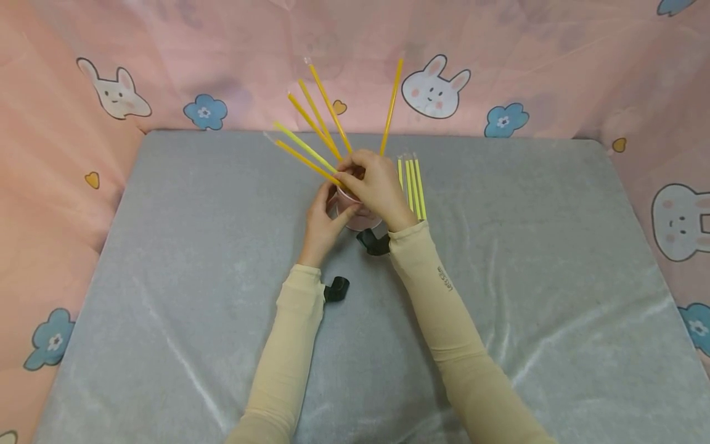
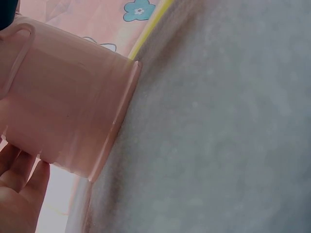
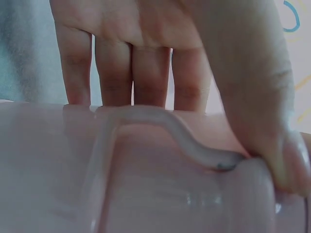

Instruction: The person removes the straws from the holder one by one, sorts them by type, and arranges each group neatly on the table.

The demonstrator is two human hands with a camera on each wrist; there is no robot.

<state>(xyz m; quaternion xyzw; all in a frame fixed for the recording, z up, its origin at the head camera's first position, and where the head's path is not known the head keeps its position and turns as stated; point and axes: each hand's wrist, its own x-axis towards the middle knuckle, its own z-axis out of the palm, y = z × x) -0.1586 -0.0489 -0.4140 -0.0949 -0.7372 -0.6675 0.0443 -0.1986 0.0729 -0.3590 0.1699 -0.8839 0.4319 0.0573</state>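
Observation:
A pink cup (image 1: pixel 367 219) stands near the table's middle, its loop handle (image 3: pixel 146 114) showing in the right wrist view. My left hand (image 1: pixel 324 225) holds the cup from the left, thumb (image 3: pixel 272 126) by the rim and fingers (image 3: pixel 150 73) along the side. Over the cup's mouth, my right hand (image 1: pixel 377 185) pinches an orange glow stick (image 1: pixel 305 160) between thumb and forefinger. Other orange glow sticks (image 1: pixel 327 98) and a yellow-green glow stick (image 1: pixel 302 145) fan out leftward above the cup. One orange glow stick (image 1: pixel 391 108) leans to the right. Their lower ends are hidden.
Several yellow-green glow sticks (image 1: pixel 413 185) lie side by side right of the cup, partly behind the right wrist. A grey cloth (image 1: pixel 194 246) covers the table. Behind it hangs a pink printed curtain (image 1: pixel 249 61). Black wrist cameras (image 1: pixel 336 290) are worn on both sleeves.

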